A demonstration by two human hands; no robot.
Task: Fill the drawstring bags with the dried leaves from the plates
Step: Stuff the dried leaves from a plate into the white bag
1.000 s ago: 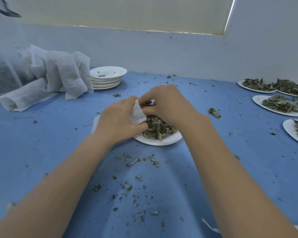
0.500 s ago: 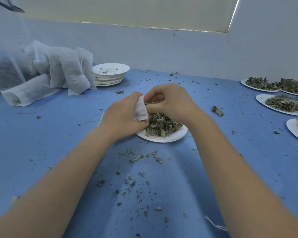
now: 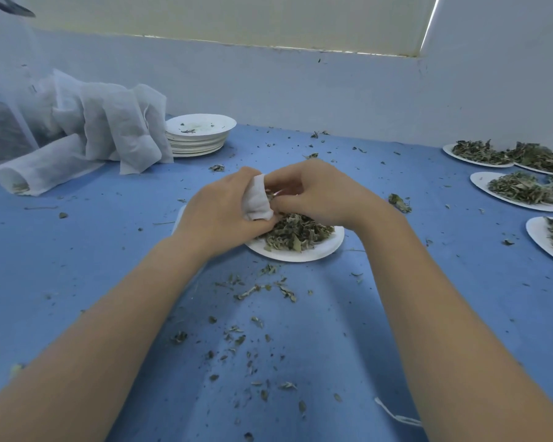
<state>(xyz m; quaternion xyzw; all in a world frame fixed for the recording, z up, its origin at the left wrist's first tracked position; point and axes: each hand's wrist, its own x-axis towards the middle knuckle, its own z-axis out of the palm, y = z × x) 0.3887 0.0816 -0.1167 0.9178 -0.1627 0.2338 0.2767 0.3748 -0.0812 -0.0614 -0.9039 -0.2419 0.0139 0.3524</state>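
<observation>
Gripping white bag (image 3: 258, 199) over leaf-piled plate (image 3: 304, 254), both hands (image 3: 268, 202) together.

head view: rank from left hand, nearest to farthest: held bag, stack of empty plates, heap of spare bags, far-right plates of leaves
1. Held bag: gripped in the left hand.
2. Stack of empty plates: behind it, slightly left.
3. Heap of spare bags: far left; close to the stack's distance, so this order is tentative.
4. Plates of leaves: far right.

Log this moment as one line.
step: filling bag | left hand: grips drawstring bag | right hand: pinching dried leaves at bag mouth | plate: leaves remain
</observation>
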